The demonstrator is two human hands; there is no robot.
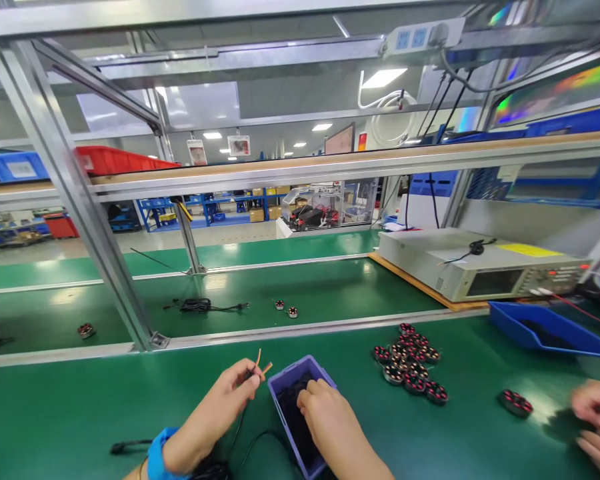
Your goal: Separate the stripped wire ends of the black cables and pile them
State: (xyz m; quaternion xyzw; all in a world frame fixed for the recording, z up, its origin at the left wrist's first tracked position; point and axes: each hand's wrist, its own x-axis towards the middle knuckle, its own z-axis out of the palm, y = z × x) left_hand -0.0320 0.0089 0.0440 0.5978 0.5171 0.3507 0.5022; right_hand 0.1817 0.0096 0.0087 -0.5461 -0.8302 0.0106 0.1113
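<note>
My left hand [235, 390], with a blue band [161, 453] at the wrist, is closed in a pinch on a black cable. The cable's orange-coloured wire ends [266, 371] stick out past the fingertips. Below the hand, more black cable [213, 470] lies on the green mat, with a black plug end [125, 447] to the left. My right hand [325, 410] reaches down into a purple bin [280, 400] of small black parts [295, 417]. Its fingers are curled together, and their tips are hidden among the parts, so what they grip cannot be made out.
Several round motors [410, 360] are clustered right of the bin, with another pair [515, 403] nearer a co-worker's hand [597, 420]. A blue tray [550, 330] and a grey test instrument [480, 263] stand at the right. A metal post [87, 200] rises at the left.
</note>
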